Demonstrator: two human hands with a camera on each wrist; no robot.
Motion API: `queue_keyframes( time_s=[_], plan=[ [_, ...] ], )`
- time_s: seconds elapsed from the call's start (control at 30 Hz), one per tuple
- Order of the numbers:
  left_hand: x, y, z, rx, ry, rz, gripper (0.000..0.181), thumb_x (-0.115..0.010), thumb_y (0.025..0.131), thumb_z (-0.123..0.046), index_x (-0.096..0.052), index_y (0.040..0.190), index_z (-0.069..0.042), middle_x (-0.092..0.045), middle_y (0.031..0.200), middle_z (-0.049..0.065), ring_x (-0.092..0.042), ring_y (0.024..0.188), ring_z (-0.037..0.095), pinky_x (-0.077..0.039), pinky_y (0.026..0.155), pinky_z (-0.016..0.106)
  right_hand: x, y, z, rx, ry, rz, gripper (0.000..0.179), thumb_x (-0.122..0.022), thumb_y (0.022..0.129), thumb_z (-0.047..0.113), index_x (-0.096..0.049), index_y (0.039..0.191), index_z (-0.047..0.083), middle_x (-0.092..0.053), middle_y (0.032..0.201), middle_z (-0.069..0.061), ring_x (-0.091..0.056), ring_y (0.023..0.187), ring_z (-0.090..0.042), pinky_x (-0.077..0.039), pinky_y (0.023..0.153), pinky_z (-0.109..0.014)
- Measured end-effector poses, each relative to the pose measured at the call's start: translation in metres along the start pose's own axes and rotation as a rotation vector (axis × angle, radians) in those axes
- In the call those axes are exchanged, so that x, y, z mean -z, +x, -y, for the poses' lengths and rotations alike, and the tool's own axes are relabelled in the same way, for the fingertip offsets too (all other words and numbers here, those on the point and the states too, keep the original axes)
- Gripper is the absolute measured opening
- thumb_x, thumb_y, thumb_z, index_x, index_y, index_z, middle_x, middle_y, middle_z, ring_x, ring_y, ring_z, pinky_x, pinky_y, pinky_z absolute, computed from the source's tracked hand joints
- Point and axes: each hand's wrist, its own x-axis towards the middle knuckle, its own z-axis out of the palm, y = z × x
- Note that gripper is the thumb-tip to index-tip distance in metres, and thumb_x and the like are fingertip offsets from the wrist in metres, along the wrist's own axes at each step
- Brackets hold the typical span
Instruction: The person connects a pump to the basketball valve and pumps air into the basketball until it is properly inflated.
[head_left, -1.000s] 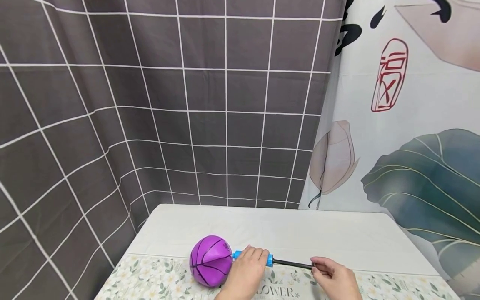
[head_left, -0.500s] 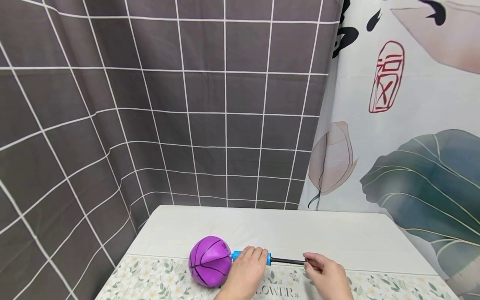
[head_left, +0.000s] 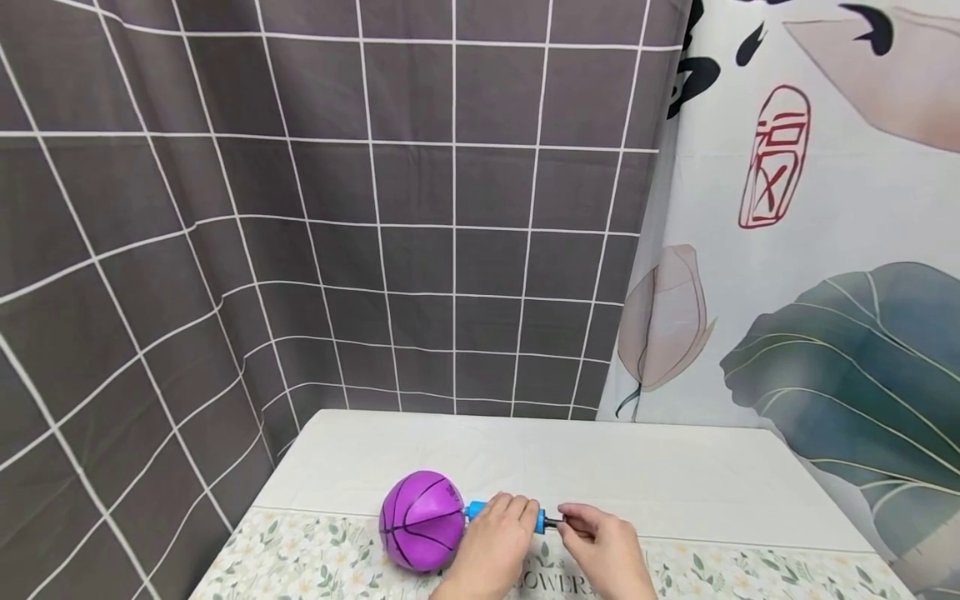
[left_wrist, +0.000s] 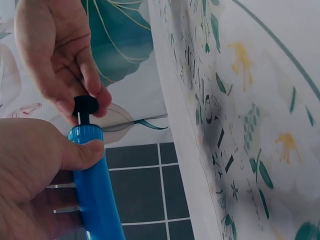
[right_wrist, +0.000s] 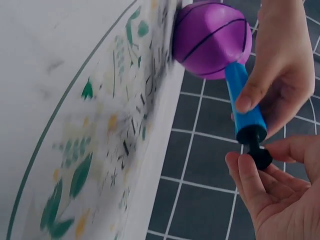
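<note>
A purple ball [head_left: 422, 522] with black basketball lines sits at the left on the table. Against its right side points a blue hand pump [right_wrist: 244, 107], lying roughly level. My left hand [head_left: 491, 546] wraps round the pump's blue barrel, thumb along it in the left wrist view. With its fingertips, my right hand [head_left: 606, 546] pinches the black handle [left_wrist: 86, 105] at the pump's far end. Only a short length of the black rod shows between barrel and handle. Where the pump meets the ball, the nozzle is mostly hidden.
The table [head_left: 555, 446] carries a white cover with a floral printed strip [head_left: 300, 554] along its near side. Behind it hangs a dark grey curtain [head_left: 450, 250] with white grid lines. A light curtain with leaf prints [head_left: 840, 358] hangs at the right.
My right hand has moved left with the handle, sliding the black rod from well drawn out to nearly all inside the barrel. The left hand and ball stay almost in place.
</note>
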Motion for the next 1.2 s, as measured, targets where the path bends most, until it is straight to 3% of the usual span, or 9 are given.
queue_keyframes(
  time_s=[0.27,0.43,0.63,1.0,1.2],
  plan=[
    [-0.001,-0.002,0.002,0.018,-0.033,0.014,0.036,-0.077,0.08,-0.009,-0.068,0.114,-0.011,-0.068,0.102,-0.002,-0.063,0.098,0.013,-0.053,0.099,0.029,0.022,-0.001,-0.016,-0.079,-0.03,-0.036,0.024,-0.073,0.083,0.004,-0.075,0.107,-0.002,-0.077,0.089,-0.008,-0.072,0.075,-0.014,-0.061,0.065,-0.026],
    [0.0,-0.002,0.004,0.029,-0.048,0.029,0.036,-0.078,0.081,-0.01,-0.067,0.115,-0.01,-0.068,0.104,-0.001,-0.063,0.1,0.014,-0.053,0.1,0.031,0.043,-0.002,-0.028,-0.166,-0.075,-0.053,0.025,-0.071,0.084,0.005,-0.075,0.108,-0.002,-0.077,0.091,-0.009,-0.072,0.076,-0.015,-0.06,0.065,-0.026],
    [0.002,-0.002,0.005,0.031,-0.059,0.036,0.039,-0.079,0.079,-0.008,-0.067,0.116,-0.01,-0.068,0.104,-0.001,-0.063,0.1,0.014,-0.053,0.1,0.029,0.056,-0.003,-0.038,-0.184,-0.085,-0.05,0.025,-0.071,0.086,0.007,-0.075,0.109,-0.002,-0.077,0.092,-0.009,-0.072,0.077,-0.015,-0.06,0.065,-0.026],
    [0.0,-0.003,0.004,0.001,0.025,0.0,0.036,-0.077,0.078,-0.006,-0.068,0.112,-0.01,-0.066,0.099,-0.001,-0.062,0.094,0.013,-0.054,0.093,0.026,0.04,-0.002,-0.026,-0.147,-0.095,-0.055,0.026,-0.071,0.087,0.007,-0.074,0.112,-0.001,-0.077,0.094,-0.009,-0.073,0.079,-0.017,-0.061,0.067,-0.03],
    [0.002,0.0,0.001,-0.011,0.036,0.038,0.037,-0.076,0.08,-0.011,-0.068,0.115,-0.009,-0.066,0.102,-0.001,-0.061,0.096,0.014,-0.054,0.094,0.026,0.018,-0.002,-0.01,-0.035,-0.067,-0.065,0.024,-0.073,0.086,0.005,-0.075,0.109,-0.001,-0.077,0.091,-0.01,-0.074,0.077,-0.015,-0.061,0.067,-0.027]
  ],
)
